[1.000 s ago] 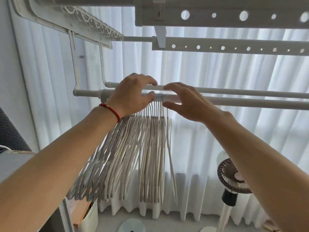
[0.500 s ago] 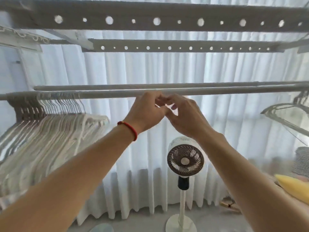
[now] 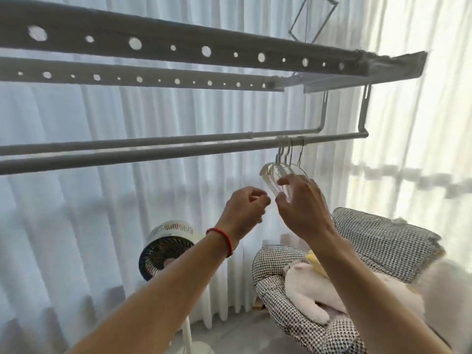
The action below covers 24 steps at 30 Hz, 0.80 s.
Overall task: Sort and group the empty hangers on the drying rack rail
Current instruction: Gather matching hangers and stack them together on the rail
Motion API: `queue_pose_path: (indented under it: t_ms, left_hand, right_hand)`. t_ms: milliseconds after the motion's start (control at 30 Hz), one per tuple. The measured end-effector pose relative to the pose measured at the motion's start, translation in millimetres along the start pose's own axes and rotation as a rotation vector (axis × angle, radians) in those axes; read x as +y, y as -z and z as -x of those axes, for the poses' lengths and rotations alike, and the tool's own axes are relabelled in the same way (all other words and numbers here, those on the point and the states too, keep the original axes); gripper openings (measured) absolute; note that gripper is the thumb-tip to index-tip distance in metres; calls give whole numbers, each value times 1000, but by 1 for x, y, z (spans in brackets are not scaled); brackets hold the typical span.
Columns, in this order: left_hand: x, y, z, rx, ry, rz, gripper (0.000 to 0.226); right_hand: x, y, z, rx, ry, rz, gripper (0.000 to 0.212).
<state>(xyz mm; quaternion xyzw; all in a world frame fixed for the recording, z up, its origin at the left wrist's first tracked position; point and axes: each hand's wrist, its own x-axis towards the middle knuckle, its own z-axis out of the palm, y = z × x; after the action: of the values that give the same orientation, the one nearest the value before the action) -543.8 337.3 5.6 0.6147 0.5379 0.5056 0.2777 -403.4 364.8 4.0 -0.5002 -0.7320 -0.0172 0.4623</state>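
Hangers [image 3: 283, 172], a small cluster of pale, see-through ones plus at least one thin dark wire one, hung by their hooks near the right end of the front rail [image 3: 153, 155]. A second rail [image 3: 153, 141] ran just behind the front rail, and two perforated bars [image 3: 178, 51] crossed above it. White curtains [image 3: 127, 200] filled the background behind the front rail. Below the front rail stood a round fan [image 3: 166, 249] on a pale stand, and right of the fan a houndstooth cushion seat [image 3: 370, 241] held a pink soft toy [image 3: 314, 287]. Nothing stood between the hands and the cluster.

The right hand [image 3: 304, 210] was raised just under the front rail, its fingers [image 3: 286, 181] spread and curled around the shoulders of the clear hangers, touching them; motion blur hid how firm the hold was. The left hand [image 3: 245, 210], with a red cord [image 3: 222, 238] at its wrist, hovered just beside the right hand, fingers curled loosely inward and apparently holding nothing.
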Motion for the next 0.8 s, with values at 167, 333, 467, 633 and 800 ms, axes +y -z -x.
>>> queue_pose_path:
  t_ms: [167,333,467,633,800]
  left_hand:
    - [-8,-35,-47,-46,-11,32,22]
    - [-13,-67,-96,-37,18,13,70]
    - [-10,-103,-126,-5,164,56,65]
    - [-7,-136,-146,117,206,90,54]
    - [-13,-151,-159,233,197,195,16]
  right_hand:
    - [56,-1,-26,-44,-188,-47,38]
    - [97,-10,-57,-104,-267,-45,41]
    - [127,-16,-89,-271,-449,-205,55]
    - [159,-20,-109,-370,-458,-728,24]
    - [187,-16,-128,-545,-410,-940,24]
